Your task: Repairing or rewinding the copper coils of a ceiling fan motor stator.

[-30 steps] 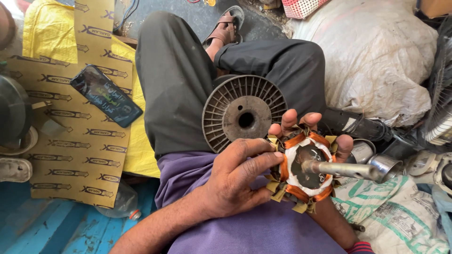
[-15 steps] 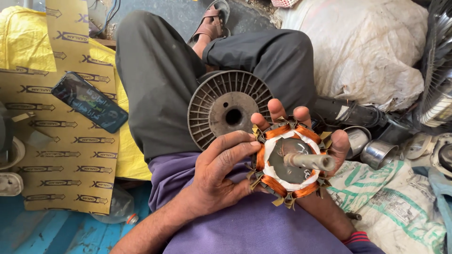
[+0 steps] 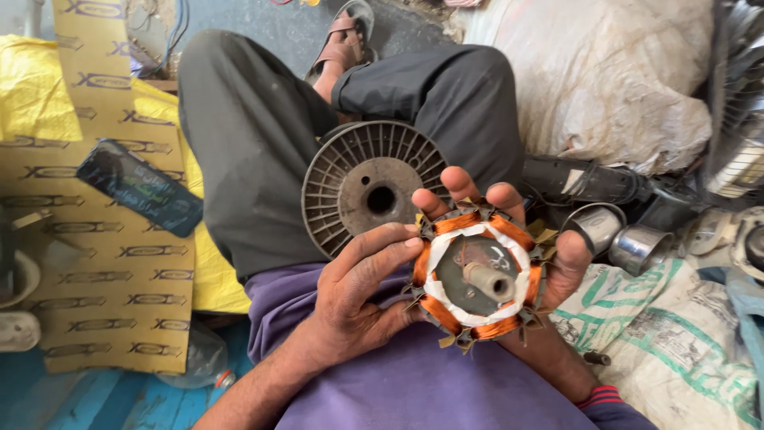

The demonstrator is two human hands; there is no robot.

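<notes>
1. While we cradle the stator (image 3: 477, 275) from behind in our right hand (image 3: 557, 255), fingers curled over its far rim and clamped on it, it sits just above our lap, shaft pointing up twd the camera.
2. Our left hand (image 3: 358, 299) pinches the stator's left edge, thumb and fingertips closed on the winding there; we'd judge a light pinch is best so the copper wire and white insulation aren't nicked.
3. Best to keep the piece level w/ the right palm taking the weight, so the left fingers stay free to feel along the coils.
4. Count, near: 1 stator, 1 shaft (image 3: 487, 280) at its centre, approx 7 orange coils (image 3: 446, 223) visible round the ring; some hidden by fingers, so can't be exact.
5. Just beyond, touching our knee: 1 grey ribbed spool (image 3: 350, 187).
6. Left on the yellow cardboard (image 3: 103, 271): 1 dark phone-like slab (image 3: 139, 187).
7. Right: 2 shiny metal cups (image 3: 613, 239) beside 1 dark tube (image 3: 581, 179).
8. Farthest: 1 sandal (image 3: 342, 40), 1 pale sack (image 3: 613, 80).
</notes>
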